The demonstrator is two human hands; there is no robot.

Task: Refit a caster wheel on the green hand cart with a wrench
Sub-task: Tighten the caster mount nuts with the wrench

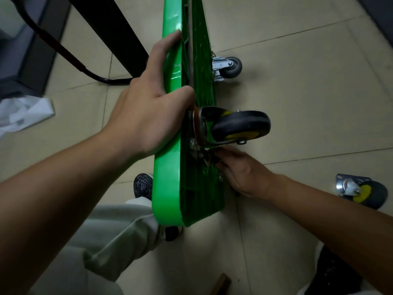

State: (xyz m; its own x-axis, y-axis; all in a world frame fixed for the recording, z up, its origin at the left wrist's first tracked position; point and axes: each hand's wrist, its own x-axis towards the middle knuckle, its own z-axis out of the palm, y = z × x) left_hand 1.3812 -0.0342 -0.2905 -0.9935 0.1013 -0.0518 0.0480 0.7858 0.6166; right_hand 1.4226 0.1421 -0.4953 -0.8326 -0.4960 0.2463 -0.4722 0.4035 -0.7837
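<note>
The green hand cart (168, 184) stands on its edge on the tiled floor, underside facing right. My left hand (148, 107) grips its upper rim, fingers curled over the edge beside the mounting plate of a black caster wheel with a yellow hub (241, 125). Just below that wheel, my right hand (240, 173) pinches a small dark part against the cart's underside at the plate's lower corner. Whether that part is a wrench or a nut is hidden by my fingers. A grey caster (230, 67) is fixed farther up the cart.
A loose caster with a yellow hub (359, 191) lies on the floor at right. The cart's black handle (63, 52) and a dark furniture leg (114, 33) are at upper left, white plastic (23, 113) at left. My legs and shoes are below the cart.
</note>
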